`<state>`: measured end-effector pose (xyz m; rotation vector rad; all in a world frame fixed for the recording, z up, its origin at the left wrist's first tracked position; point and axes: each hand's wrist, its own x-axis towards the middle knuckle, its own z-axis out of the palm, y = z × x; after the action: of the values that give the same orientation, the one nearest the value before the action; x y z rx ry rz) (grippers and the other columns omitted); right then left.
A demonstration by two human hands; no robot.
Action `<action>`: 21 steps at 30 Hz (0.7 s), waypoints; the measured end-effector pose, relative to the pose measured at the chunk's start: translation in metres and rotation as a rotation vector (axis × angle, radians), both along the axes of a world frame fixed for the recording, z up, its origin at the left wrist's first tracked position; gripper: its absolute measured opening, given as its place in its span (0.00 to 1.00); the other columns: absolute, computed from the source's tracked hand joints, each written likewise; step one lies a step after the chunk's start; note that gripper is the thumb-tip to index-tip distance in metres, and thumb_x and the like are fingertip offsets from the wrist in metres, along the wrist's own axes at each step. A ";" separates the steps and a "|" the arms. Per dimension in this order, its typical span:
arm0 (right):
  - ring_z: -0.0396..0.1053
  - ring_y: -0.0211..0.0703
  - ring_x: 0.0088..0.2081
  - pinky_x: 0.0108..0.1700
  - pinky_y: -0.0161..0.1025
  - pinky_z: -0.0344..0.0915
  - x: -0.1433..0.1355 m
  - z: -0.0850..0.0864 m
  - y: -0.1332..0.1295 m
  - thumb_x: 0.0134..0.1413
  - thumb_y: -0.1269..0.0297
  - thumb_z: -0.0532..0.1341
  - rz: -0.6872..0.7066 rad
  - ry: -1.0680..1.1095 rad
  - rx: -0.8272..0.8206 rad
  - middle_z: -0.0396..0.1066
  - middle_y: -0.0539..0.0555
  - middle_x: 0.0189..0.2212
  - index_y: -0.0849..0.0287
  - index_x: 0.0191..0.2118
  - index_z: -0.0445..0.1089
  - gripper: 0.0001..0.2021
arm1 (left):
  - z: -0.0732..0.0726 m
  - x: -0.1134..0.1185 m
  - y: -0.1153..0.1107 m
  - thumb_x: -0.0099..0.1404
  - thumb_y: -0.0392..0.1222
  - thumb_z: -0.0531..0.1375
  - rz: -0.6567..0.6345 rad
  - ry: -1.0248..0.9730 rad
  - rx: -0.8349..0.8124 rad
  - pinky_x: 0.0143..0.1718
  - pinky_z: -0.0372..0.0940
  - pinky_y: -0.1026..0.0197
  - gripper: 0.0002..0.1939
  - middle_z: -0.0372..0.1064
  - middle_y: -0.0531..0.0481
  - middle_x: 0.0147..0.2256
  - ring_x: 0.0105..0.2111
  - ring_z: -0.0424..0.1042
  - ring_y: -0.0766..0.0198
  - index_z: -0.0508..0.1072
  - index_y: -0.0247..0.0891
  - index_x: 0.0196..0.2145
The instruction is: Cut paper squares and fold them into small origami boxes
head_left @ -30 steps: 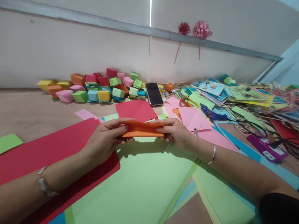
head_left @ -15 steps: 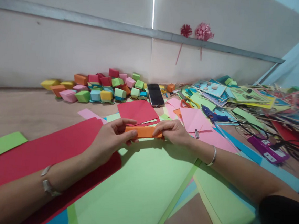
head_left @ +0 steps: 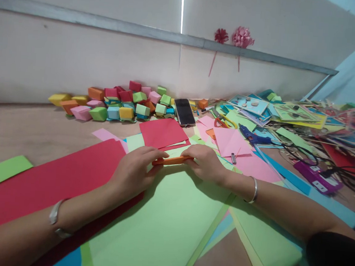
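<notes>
A narrow folded strip of orange paper point(head_left: 173, 161) is held level between both hands, turned almost edge-on to me. My left hand point(head_left: 138, 166) pinches its left end between thumb and fingers. On the right end, my right hand point(head_left: 204, 163) has its fingers closed, the thumb largely hidden. Under the hands lies a large light green sheet point(head_left: 155, 221). Beside my left forearm is a big red sheet point(head_left: 70, 169). Just beyond the strip sits a smaller red sheet point(head_left: 163, 132).
Small coloured paper boxes point(head_left: 118, 103) are heaped along the wall, beside a phone point(head_left: 184, 112). To the right are pink paper point(head_left: 232, 142), scissors point(head_left: 226, 121), a blue glue gun point(head_left: 254, 135), a purple power strip point(head_left: 318, 177) and piled picture cards point(head_left: 298, 113).
The orange strip has been tilted from showing its broad face to nearly edge-on. Both hands have rolled over with it, and my left hand's fingers have drawn closer round its end.
</notes>
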<state>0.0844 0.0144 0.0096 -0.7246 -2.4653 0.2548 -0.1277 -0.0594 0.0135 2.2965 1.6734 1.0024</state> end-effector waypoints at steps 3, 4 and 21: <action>0.68 0.43 0.36 0.37 0.37 0.58 0.000 0.000 0.000 0.56 0.76 0.60 0.000 -0.084 0.058 0.75 0.55 0.33 0.62 0.36 0.74 0.07 | -0.001 0.000 0.001 0.65 0.46 0.53 -0.068 0.143 -0.046 0.32 0.64 0.57 0.16 0.76 0.42 0.36 0.34 0.73 0.54 0.79 0.37 0.38; 0.67 0.43 0.36 0.37 0.37 0.57 -0.001 0.000 -0.001 0.57 0.77 0.59 -0.003 -0.128 0.066 0.74 0.55 0.32 0.62 0.36 0.74 0.07 | -0.001 0.000 0.002 0.66 0.46 0.53 -0.077 0.161 -0.067 0.31 0.64 0.58 0.16 0.76 0.42 0.36 0.33 0.72 0.55 0.79 0.38 0.37; 0.61 0.35 0.26 0.30 0.34 0.56 -0.009 0.011 -0.015 0.46 0.69 0.64 0.013 0.372 -0.777 0.67 0.47 0.24 0.61 0.30 0.71 0.03 | 0.014 0.019 -0.011 0.55 0.51 0.67 -0.099 -0.865 -0.360 0.39 0.70 0.55 0.20 0.77 0.45 0.39 0.39 0.75 0.55 0.75 0.38 0.43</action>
<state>0.0754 -0.0011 0.0201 -0.8599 -1.9769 1.2704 -0.1091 -0.0704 0.0279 1.3806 1.2151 1.2777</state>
